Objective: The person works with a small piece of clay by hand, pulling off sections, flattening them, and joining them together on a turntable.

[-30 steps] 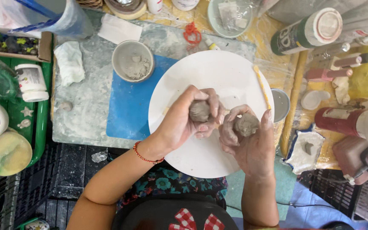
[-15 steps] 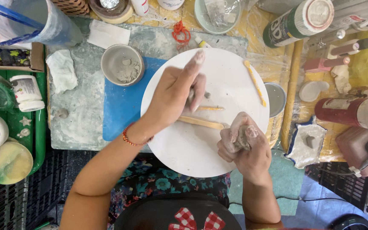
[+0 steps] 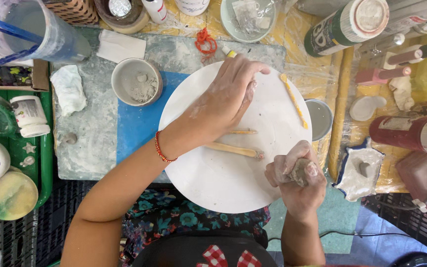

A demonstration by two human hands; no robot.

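Head view, item: right hand [image 3: 296, 174] grip pinching grey clay lump [image 3: 300, 170] at round white board [image 3: 198, 173] edge; left hand [image 3: 226, 99], clay gone since earlier, fingers pressed flat mid-board beside wooden sticks [image 3: 235, 148].

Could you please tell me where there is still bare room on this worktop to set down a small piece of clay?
The near half of the white round board is bare, below the wooden tools and left of the right hand gripping a clay lump. The blue mat left of the board is also free. The far edge and right side are crowded with jars, bottles and dishes.
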